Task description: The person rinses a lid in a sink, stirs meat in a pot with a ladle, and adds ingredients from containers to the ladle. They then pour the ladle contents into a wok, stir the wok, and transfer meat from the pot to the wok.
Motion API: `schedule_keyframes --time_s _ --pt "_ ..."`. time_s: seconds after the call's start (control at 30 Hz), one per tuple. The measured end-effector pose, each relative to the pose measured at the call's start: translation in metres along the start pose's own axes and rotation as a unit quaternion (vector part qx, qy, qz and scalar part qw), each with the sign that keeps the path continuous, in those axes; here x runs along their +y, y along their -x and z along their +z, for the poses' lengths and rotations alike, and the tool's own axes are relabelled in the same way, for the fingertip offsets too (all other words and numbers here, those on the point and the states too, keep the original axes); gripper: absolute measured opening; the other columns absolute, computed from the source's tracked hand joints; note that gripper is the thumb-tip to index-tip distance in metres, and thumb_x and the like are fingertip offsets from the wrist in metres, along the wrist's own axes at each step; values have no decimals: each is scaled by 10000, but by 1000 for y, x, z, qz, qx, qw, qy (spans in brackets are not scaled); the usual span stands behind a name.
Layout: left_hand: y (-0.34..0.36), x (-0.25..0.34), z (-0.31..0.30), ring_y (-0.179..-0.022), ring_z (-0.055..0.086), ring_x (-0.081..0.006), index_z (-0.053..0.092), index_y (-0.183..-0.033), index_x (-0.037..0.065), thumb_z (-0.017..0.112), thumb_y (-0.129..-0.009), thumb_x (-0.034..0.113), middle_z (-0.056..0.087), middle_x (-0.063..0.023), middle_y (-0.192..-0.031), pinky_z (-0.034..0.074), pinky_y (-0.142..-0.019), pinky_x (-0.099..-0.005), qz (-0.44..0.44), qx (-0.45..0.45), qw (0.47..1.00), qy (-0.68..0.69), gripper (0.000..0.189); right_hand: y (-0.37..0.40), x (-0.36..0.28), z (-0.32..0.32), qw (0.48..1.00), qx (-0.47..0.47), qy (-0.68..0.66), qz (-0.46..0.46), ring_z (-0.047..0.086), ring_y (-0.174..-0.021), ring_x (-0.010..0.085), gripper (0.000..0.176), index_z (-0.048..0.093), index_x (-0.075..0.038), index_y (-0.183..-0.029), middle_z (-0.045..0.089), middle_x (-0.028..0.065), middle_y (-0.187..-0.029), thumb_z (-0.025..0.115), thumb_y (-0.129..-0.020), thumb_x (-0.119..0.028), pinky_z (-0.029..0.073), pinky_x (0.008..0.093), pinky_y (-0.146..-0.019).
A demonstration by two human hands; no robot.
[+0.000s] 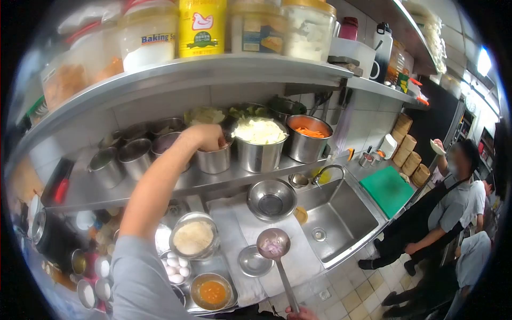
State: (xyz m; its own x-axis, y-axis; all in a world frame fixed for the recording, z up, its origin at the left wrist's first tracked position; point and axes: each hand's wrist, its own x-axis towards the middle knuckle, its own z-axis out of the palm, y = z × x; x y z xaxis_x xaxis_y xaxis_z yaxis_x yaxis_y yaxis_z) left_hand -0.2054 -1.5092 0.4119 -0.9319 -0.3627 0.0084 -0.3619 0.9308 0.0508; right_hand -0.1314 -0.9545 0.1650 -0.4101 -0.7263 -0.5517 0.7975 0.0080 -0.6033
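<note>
My left hand (205, 137) reaches into a steel pot (214, 160) on the raised steel ledge; its fingertips are hidden inside the rim. At the bottom edge, my right hand (302, 313) is wrapped round the handle of a ladle (285, 277). Sliced purple onion (273, 245) lies in the ladle's bowl, above the white cloth. Right of my left hand stand a pot (260, 156) heaped with chopped white vegetable and a pot (309, 146) of orange shreds.
Steel bowls (272, 198), a bowl of beige powder (193, 238), eggs (175, 268) and a bowl of orange liquid (212, 292) stand below the ledge. A sink (341, 213) and green board (386, 188) lie right. Several people stand beyond. A shelf (213, 69) overhangs the pots.
</note>
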Motion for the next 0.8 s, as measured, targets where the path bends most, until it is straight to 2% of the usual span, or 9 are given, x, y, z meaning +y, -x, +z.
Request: schedule_keyframes --time_s 0.13,0.4,0.47,0.53,0.63,0.67,0.7,0.77,0.8 --pt "-1 0 5 -876 728 -301 802 -1032 115 703 -728 127 762 -159 -982 558 -772 -405 23 10 1000 13 320 -14 16 -18 1000 -5 -18 -12 475 -518 73 276 594 -36 -1162 557 -7 -716 648 -904 -120 341 201 -422" --pt "-4 -16 4 -837 729 -291 801 -1001 104 741 -758 183 767 -144 -925 554 -747 -395 4 3 999 48 263 -13 14 -19 1000 -19 -10 8 480 -518 73 293 600 -24 -1180 565 -4 -718 655 -910 -125 350 200 -421" --pt "-3 -15 4 -834 729 -289 801 -1000 103 745 -766 193 768 -142 -918 554 -746 -395 7 10 998 64 257 -7 10 -13 1000 -1 -18 12 482 -520 64 240 612 -26 -1118 564 -15 -714 667 -911 -133 352 196 -426" --pt "-3 -16 10 -943 733 -255 795 -1033 105 731 -753 177 774 -115 -998 557 -824 -366 20 38 996 75 296 -9 11 -13 1000 2 -5 2 482 -520 61 203 617 -36 -1084 561 -24 -707 665 -916 -138 352 194 -430" --pt "-4 -9 9 -946 733 -253 792 -1037 105 737 -748 184 774 -114 -1010 558 -839 -369 0 6 1000 30 305 -5 5 -3 1000 3 0 -7 483 -521 55 155 624 -55 -1036 556 -39 -696 669 -918 -145 353 191 -436" --pt "-4 -10 11 -914 728 -280 810 -973 121 741 -718 172 767 -143 -979 560 -811 -389 5 20 998 55 269 -2 4 1 1000 4 -11 -6 483 -522 52 143 626 -64 -1021 553 -45 -692 675 -917 -148 355 190 -440" --pt "0 -9 8 -914 728 -280 810 -973 121 741 -718 172 767 -143 -979 560 -811 -389 3 19 998 55 269 -2 3 1 1000 3 -10 -4 483 -522 52 143 626 -64 -1021 553 -45 -692 675 -917 -148 355 190 -440" --pt "7 -6 5 -935 732 -262 791 -1046 120 727 -763 173 774 -114 -993 558 -823 -377 -7 50 997 56 295 -1 4 -3 999 33 -8 19 485 -525 51 129 629 -78 -1010 545 -48 -678 676 -919 -156 359 191 -440" --pt "19 2 -3 -907 727 -249 795 -1026 132 737 -782 203 775 -88 -933 556 -807 -373 -26 75 993 86 261 -3 9 -12 999 37 -11 22 485 -525 51 129 629 -78 -1010 545 -48 -678 676 -919 -156 359 191 -440"
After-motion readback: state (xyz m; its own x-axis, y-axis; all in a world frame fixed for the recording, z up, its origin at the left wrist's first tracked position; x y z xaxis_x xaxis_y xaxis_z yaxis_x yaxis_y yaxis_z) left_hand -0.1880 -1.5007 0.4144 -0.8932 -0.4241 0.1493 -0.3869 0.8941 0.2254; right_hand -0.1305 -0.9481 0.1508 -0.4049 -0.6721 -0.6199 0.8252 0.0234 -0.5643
